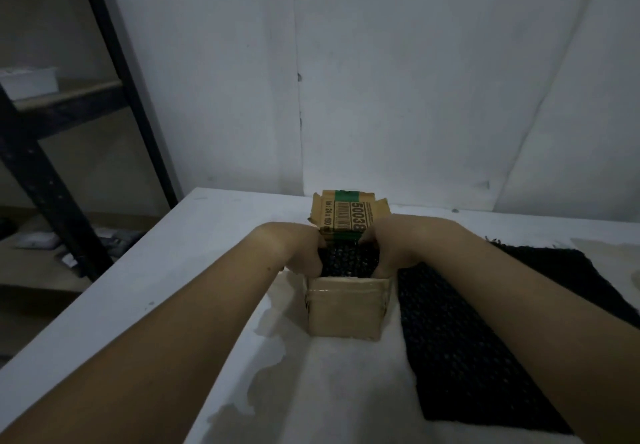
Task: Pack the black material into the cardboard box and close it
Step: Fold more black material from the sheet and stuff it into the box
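Near the centre of the frame, a small cardboard box [348, 308] stands open on the white counter [194, 270], and a wad of black mesh material [348, 261] already sits in its mouth, packed between the two hands. The left hand [300, 253] presses in at the left side of the opening and the right hand [393, 253] at the right, both curled downward with fingers tucked into or against the mesh; how firmly they grip it, or whether they only push, cannot be told. By my reading the packing is partly done, with closing still to come: the far flap [346, 216], printed with a barcode and crossed by green tape, stands up behind the hands, and the near flap hangs folded outward down the front.

More of the same black material [460, 332] lies flat on the counter to the right of the box, stretching toward the lower right. Whether it joins the piece inside is hidden by the right forearm. It looks like a coarse, knobbly knit or netting, soft and easily compressed.
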Motion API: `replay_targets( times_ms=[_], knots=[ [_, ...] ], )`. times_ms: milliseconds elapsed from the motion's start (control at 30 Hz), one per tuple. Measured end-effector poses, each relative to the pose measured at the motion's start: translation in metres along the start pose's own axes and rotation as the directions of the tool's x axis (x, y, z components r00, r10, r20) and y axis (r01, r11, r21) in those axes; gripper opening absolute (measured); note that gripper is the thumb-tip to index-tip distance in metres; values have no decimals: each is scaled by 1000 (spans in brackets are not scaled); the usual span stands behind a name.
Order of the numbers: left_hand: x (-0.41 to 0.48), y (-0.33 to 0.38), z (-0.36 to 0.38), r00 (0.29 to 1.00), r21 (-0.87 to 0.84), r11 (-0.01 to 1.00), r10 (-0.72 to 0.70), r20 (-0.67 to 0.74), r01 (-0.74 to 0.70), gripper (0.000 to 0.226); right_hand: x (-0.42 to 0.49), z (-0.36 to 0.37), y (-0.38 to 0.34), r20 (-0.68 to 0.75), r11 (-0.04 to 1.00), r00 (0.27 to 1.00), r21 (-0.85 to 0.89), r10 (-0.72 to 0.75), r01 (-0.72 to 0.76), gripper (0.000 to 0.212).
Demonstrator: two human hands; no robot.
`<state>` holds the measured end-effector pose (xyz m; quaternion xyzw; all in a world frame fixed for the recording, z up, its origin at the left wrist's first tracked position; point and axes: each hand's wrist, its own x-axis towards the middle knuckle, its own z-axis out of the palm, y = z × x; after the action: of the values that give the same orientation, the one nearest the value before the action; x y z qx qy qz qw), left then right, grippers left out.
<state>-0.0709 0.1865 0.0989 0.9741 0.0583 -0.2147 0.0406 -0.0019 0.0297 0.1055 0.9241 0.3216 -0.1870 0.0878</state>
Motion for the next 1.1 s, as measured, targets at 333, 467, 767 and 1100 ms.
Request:
replay_targets(
  times_ms=[333, 467, 767, 1100],
  knots=[
    [5, 1, 9, 996, 9, 1000, -9, -91, 10, 42, 16, 12, -15, -77, 984, 996, -168, 52, -64, 50],
    [6, -1, 7, 999, 16, 1000, -5, -53, 6, 40, 4, -6, -2, 63, 1000, 998, 10, -12, 11, 80],
    [-10, -16, -13, 966, -166, 979, 74, -246, -117, 20, -9, -6, 22, -169, 967, 983, 231, -71, 109, 28],
    [9, -6, 3, 976, -46, 999, -1, -219, -9, 20, 1, 4, 2, -165, 994, 983, 55, -82, 93, 17]
  ],
)
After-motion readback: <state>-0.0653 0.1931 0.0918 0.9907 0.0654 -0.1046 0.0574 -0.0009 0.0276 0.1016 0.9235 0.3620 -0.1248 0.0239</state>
